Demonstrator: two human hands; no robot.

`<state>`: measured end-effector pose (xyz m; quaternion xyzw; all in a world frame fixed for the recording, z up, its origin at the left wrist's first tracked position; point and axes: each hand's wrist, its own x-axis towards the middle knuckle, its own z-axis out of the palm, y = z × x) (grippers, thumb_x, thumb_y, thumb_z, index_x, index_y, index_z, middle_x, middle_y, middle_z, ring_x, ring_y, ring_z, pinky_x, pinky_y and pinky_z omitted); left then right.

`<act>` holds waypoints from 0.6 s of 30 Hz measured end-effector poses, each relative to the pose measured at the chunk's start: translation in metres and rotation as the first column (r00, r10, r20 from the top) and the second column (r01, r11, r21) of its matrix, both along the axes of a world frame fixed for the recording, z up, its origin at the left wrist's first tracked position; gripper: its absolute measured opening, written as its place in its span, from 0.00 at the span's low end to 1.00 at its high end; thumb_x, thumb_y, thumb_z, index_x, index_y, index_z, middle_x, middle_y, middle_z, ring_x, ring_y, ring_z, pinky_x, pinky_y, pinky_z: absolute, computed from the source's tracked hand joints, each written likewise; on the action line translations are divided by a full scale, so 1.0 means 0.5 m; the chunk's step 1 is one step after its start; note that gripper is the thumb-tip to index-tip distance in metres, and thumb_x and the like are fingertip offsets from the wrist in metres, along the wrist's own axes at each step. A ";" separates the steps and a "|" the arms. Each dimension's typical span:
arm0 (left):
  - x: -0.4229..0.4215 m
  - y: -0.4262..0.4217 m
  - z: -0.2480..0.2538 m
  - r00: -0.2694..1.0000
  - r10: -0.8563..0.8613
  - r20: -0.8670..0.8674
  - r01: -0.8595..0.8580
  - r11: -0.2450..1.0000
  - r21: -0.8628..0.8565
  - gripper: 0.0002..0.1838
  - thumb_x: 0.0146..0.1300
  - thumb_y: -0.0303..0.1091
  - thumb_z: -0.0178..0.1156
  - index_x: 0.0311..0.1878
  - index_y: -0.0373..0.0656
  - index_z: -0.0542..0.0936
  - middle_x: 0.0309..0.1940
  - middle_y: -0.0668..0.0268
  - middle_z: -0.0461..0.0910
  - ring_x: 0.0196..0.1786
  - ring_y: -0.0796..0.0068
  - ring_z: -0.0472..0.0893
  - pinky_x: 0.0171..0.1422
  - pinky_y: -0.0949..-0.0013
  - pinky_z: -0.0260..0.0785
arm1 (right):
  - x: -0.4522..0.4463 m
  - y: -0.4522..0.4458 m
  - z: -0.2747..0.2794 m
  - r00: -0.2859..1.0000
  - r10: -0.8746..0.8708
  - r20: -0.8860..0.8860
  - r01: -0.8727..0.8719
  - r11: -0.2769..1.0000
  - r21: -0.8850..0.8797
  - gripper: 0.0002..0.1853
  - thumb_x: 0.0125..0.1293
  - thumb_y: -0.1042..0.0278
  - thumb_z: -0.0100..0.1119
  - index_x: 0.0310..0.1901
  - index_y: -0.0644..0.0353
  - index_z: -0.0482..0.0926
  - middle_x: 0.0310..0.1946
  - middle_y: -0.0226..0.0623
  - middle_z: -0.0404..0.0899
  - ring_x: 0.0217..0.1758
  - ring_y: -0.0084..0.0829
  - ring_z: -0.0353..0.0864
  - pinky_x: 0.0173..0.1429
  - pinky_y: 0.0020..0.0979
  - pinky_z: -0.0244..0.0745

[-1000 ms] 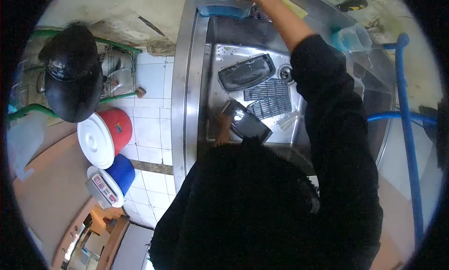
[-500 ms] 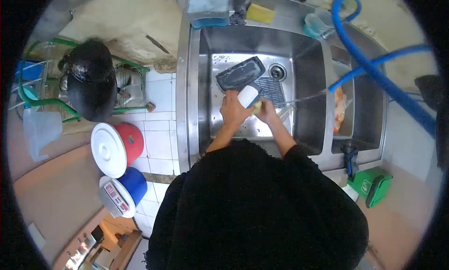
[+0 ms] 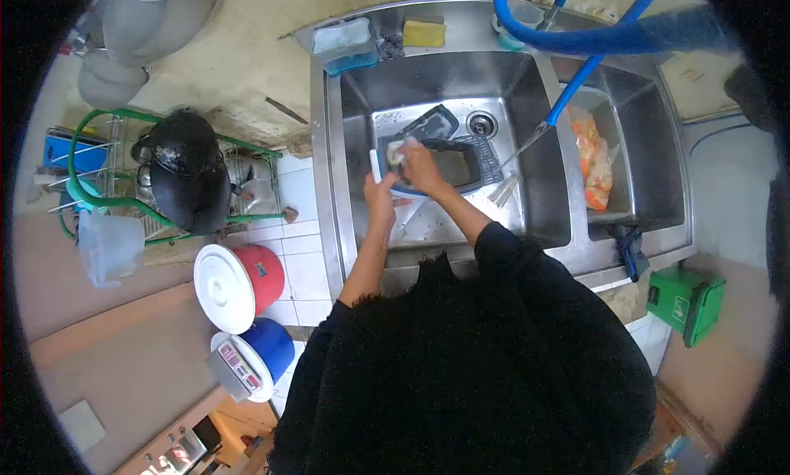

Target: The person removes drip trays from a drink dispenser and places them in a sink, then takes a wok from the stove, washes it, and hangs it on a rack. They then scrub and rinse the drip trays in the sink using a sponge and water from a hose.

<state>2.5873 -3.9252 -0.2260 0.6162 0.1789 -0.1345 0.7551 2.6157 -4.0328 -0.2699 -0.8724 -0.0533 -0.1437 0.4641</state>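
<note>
In the sink basin [image 3: 535, 146], my left hand [image 3: 380, 197] is closed around the near left end of a dark rectangular container [image 3: 467, 157] with a white edge strip. Pressed to that container's left end, my right hand [image 3: 421, 169] grips a pale sponge [image 3: 397, 153]; its fingers are partly blurred. Behind the container lies a black tray [image 3: 436, 123], wet with what looks like suds. A metal whisk [image 3: 504, 191] rests on the basin floor to the right. Water runs from the blue hose [image 3: 568, 92] into the basin.
A yellow sponge [image 3: 424, 34] and a blue soap box [image 3: 344, 47] sit on the back ledge. The right basin holds a tub with an orange-filled plastic bag [image 3: 589, 162]. Red [image 3: 262, 277] and blue [image 3: 271, 343] buckets stand left, a green bin [image 3: 687, 305] right.
The white-edged container has turned and tipped, showing its dark inside. My right hand has moved left and up with the sponge; my left hand has shifted left. The camera view has swung too.
</note>
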 end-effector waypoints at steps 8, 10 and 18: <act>-0.039 -0.014 0.012 0.979 0.200 0.024 -0.196 0.973 -0.122 0.18 0.40 0.29 0.50 0.39 0.39 0.64 0.25 0.66 0.65 0.28 0.70 0.72 0.14 0.68 0.72 | -0.033 -0.126 -0.043 0.881 -0.441 -0.170 0.337 0.838 -0.429 0.11 0.44 0.72 0.48 0.31 0.68 0.70 0.34 0.52 0.70 0.36 0.46 0.70 0.43 0.39 0.66; -0.042 -0.018 0.017 0.978 0.206 0.033 -0.201 0.974 -0.107 0.18 0.40 0.29 0.49 0.39 0.40 0.64 0.25 0.66 0.65 0.27 0.70 0.72 0.14 0.68 0.72 | -0.033 -0.112 -0.081 0.885 -0.418 -0.207 0.307 0.856 -0.417 0.12 0.44 0.70 0.49 0.31 0.68 0.70 0.33 0.52 0.71 0.37 0.45 0.71 0.42 0.39 0.66; -0.036 -0.027 -0.003 0.954 0.298 -0.037 -0.300 0.945 -0.129 0.15 0.38 0.31 0.50 0.35 0.42 0.65 0.25 0.67 0.66 0.24 0.71 0.71 0.13 0.69 0.69 | -0.041 -0.014 0.016 0.915 0.102 -0.391 -0.201 0.955 -0.219 0.11 0.40 0.65 0.50 0.27 0.57 0.76 0.29 0.46 0.75 0.27 0.45 0.75 0.33 0.38 0.71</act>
